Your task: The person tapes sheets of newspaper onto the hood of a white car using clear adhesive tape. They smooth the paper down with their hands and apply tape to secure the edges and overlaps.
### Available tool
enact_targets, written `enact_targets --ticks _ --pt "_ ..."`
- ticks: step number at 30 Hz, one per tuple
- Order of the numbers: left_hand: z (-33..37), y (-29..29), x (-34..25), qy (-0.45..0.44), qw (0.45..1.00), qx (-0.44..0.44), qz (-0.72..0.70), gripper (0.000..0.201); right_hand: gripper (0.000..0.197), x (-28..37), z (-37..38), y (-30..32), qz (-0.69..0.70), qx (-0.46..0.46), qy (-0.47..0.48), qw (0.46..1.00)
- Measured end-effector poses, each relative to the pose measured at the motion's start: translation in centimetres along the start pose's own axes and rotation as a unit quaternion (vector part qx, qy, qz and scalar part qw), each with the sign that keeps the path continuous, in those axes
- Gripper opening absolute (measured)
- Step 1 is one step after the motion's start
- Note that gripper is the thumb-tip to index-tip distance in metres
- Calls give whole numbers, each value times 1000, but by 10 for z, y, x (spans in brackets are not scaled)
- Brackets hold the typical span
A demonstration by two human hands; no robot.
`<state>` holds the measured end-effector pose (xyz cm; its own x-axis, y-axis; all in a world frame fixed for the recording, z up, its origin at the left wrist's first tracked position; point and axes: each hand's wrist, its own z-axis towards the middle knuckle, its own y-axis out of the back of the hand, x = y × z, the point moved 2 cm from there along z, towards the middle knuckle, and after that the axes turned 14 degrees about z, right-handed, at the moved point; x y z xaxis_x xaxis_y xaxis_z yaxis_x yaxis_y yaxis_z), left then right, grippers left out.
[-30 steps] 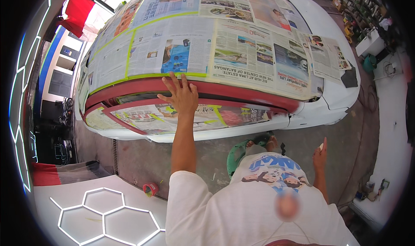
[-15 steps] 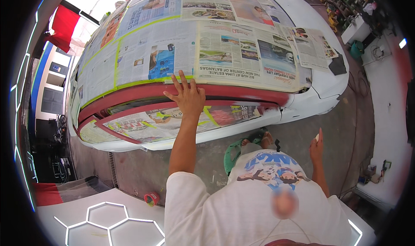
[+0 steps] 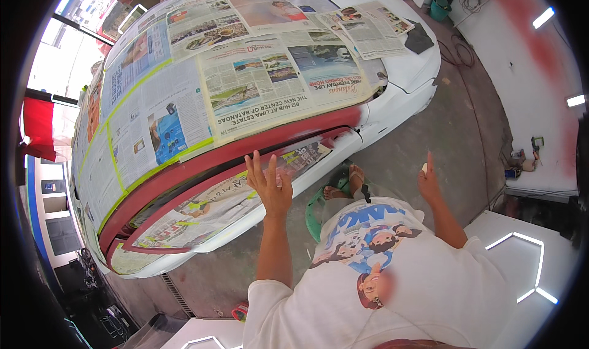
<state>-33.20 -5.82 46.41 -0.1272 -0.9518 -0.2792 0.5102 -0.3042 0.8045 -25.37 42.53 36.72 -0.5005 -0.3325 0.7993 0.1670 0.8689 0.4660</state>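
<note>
Before me stands a white car (image 3: pixel 399 112), its roof and windows covered with newspaper sheets (image 3: pixel 264 73) edged in yellow-green tape (image 3: pixel 161 165). A dark red painted band (image 3: pixel 270 130) runs along the roof's near edge, and another red strip frames the papered side window. My left hand (image 3: pixel 270 186) is raised with fingers spread near the red window frame; it holds nothing, and I cannot tell whether its fingertips touch. Off to the right, away from the car, my right hand (image 3: pixel 431 182) grips a small pale piece (image 3: pixel 424 167) between thumb and fingers, index finger pointing up.
A green plastic item (image 3: pixel 315 217) lies by my feet in flip-flops. A red container (image 3: pixel 240 311) sits on the concrete floor at lower left. Hoses (image 3: pixel 460 53) and a green bucket (image 3: pixel 440 7) are by the right wall. A floor grate (image 3: pixel 177 295) runs at left.
My left hand has come off the taped roof edge and down toward the window frame. The view has turned right. My right hand still holds the pale piece.
</note>
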Motion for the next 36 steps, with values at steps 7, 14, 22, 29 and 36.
enact_targets --ticks 7,14,22,29,36 --pt "-75 -40 -17 305 874 236 -295 51 76 -33 5 -14 -28 -30 123 992" --pt "4 -26 -27 460 534 18 -709 59 74 -21 11 -28 13 38 18 999" --pt "85 -41 -9 443 527 -93 -720 27 71 -48 46 -38 61 58 6 996" --pt "102 -46 3 456 547 -141 -688 13 68 -53 60 -26 9 72 17 997" --pt "117 -71 -15 568 497 -152 -638 7 65 -45 83 -35 17 73 15 997"
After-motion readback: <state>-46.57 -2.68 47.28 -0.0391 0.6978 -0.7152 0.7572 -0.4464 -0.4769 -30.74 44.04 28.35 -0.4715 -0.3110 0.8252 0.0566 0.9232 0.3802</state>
